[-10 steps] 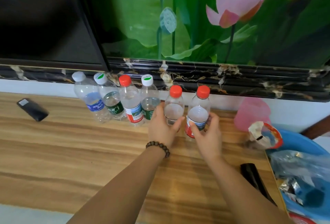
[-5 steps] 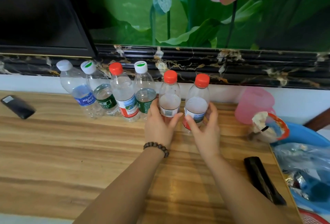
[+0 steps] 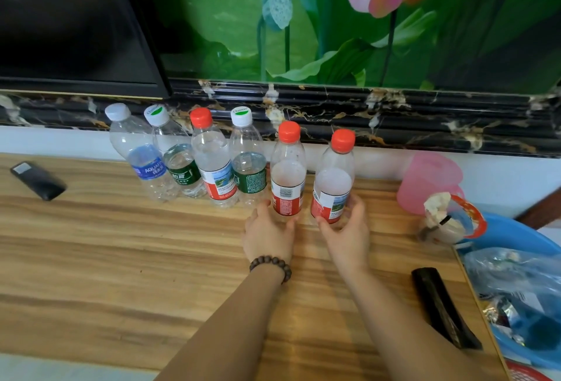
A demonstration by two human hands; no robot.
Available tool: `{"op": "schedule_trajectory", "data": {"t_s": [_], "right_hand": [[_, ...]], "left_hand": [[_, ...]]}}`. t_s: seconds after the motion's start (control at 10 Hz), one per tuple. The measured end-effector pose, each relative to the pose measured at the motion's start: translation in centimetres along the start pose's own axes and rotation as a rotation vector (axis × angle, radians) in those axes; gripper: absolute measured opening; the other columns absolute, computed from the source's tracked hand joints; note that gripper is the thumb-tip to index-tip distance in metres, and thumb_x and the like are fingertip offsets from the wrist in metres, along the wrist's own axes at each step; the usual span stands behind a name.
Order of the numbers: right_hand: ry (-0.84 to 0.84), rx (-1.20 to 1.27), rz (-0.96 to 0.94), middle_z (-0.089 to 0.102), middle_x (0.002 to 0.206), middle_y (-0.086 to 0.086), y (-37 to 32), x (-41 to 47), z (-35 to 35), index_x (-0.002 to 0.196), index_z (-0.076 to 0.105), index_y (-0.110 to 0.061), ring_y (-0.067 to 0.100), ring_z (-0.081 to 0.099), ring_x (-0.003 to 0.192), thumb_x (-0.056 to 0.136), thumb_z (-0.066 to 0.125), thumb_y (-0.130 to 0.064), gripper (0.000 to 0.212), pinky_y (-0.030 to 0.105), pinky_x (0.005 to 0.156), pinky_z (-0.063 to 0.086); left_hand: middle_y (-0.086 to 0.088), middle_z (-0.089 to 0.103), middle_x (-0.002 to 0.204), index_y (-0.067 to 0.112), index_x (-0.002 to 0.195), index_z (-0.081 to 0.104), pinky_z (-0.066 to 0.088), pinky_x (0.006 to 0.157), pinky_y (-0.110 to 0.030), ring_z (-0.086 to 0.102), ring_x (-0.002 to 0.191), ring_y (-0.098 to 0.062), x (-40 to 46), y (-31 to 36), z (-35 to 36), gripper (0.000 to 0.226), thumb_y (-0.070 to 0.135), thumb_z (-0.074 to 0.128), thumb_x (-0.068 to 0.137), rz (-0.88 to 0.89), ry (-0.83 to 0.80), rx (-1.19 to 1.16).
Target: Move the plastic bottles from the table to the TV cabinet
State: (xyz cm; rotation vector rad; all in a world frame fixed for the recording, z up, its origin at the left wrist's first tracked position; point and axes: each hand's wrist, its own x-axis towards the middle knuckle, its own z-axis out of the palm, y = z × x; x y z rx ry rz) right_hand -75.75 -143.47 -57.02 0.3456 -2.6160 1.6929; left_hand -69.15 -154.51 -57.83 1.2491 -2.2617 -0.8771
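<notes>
Six bottles upright on wooden cabinet top [image 3: 121, 259] — left hand [image 3: 268, 236] loosely touches one red-capped bottle [image 3: 287, 174], right hand [image 3: 346, 233] grips another [image 3: 334, 180].

"AQUAFINA" on blue-labelled bottle [image 3: 147, 168]

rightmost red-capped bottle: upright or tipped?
Upright: the rightmost red-capped clear plastic bottle stands on the wooden cabinet top, cap up, right hand around its base.
</notes>
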Motion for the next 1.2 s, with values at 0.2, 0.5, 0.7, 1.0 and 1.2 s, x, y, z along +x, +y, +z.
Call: {"op": "schedule_trajectory", "data": {"t_s": [0.2, 0.5, 0.7, 1.0, 1.2], "right_hand": [[-0.045, 0.021, 0.027, 0.057, 0.124, 0.005, -0.1, 1.4, 1.0, 0.126, 0.044, -0.013, 0.022, 0.059, 0.108, 0.07, 0.081, -0.015, 0.067, 0.042, 0.092, 0.049], [-0.066, 0.024, 0.04, 0.057, 0.123, 0.005, -0.6, 3.3, 2.6, 0.122, 0.045, -0.015, 0.021, 0.059, 0.106, 0.07, 0.081, -0.014, 0.063, 0.042, 0.093, 0.05], [-0.059, 0.014, 0.038, 0.058, 0.124, 0.003, -0.6, 3.3, 2.8, 0.122, 0.046, -0.015, 0.018, 0.059, 0.107, 0.07, 0.081, -0.015, 0.063, 0.032, 0.09, 0.048], [-0.094, -0.027, 0.055, 0.054, 0.137, 0.006, -0.5, 2.9, 2.3, 0.14, 0.035, -0.014, 0.023, 0.053, 0.123, 0.07, 0.081, -0.021, 0.084, 0.031, 0.097, 0.042], [-0.161, -0.289, 0.009, 0.043, 0.145, 0.011, -3.8, -0.2, -2.0, 0.142, 0.035, -0.012, 0.029, 0.043, 0.131, 0.086, 0.063, -0.033, 0.067, 0.035, 0.101, 0.039]], "left_hand": [[0.002, 0.063, 0.116, 0.024, 0.119, 0.05, 0.037, 0.09, -0.04, 0.053, 0.112, -0.022, 1.6, 0.7, 0.7, 0.051, 0.05, 0.063, 0.078, -0.026, 0.006, 0.056], [0.003, 0.063, 0.12, 0.027, 0.13, 0.043, 0.038, 0.091, -0.039, 0.054, 0.114, -0.022, 2.4, 1.2, 1.4, 0.057, 0.048, 0.062, 0.081, -0.018, 0.02, 0.023], [0.002, 0.061, 0.123, 0.027, 0.135, 0.037, 0.039, 0.094, -0.041, 0.052, 0.116, -0.022, 2.0, 1.2, 1.3, 0.061, 0.048, 0.06, 0.082, -0.014, 0.001, 0.014], [-0.002, 0.056, 0.13, 0.024, 0.138, 0.034, 0.044, 0.093, -0.044, 0.053, 0.117, -0.027, 1.5, 1.2, 0.0, 0.064, 0.049, 0.057, 0.084, 0.026, -0.075, 0.025], [-0.005, 0.04, 0.146, 0.015, 0.142, 0.035, 0.042, 0.099, -0.044, 0.045, 0.127, -0.026, -1.0, 2.4, -4.9, 0.063, 0.047, 0.049, 0.089, 0.071, -0.182, 0.105]]}}
